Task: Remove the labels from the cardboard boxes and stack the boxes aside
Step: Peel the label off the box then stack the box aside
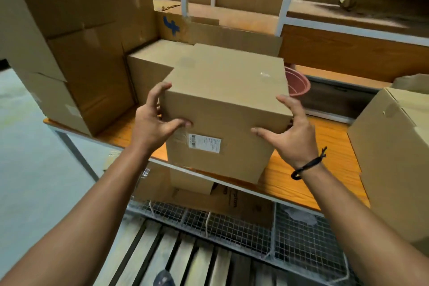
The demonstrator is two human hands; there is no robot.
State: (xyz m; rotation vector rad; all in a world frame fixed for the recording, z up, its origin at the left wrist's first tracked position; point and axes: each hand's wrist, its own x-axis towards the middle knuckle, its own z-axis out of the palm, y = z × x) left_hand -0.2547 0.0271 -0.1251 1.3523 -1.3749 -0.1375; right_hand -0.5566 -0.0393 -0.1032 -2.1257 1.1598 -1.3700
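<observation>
A closed cardboard box (222, 90) is in the middle of the view, over the front edge of an orange wooden shelf (301, 174). A white label (204, 143) with a barcode is stuck on the side facing me, beside a patch of clear tape. My left hand (155, 121) grips the box's left corner, thumb on the front face and fingers round the left side. My right hand (292, 132) grips the right corner, thumb on the front and fingers up the right side. A black cord sits on my right wrist.
A tall stack of big cardboard boxes (76, 37) fills the shelf's left; a lower box (151, 67) stands behind the held one. Another large box (394, 151) is at the right, a pink pot (298, 83) behind. Below lie flattened cardboard (232, 199), wire mesh (243, 232) and slats.
</observation>
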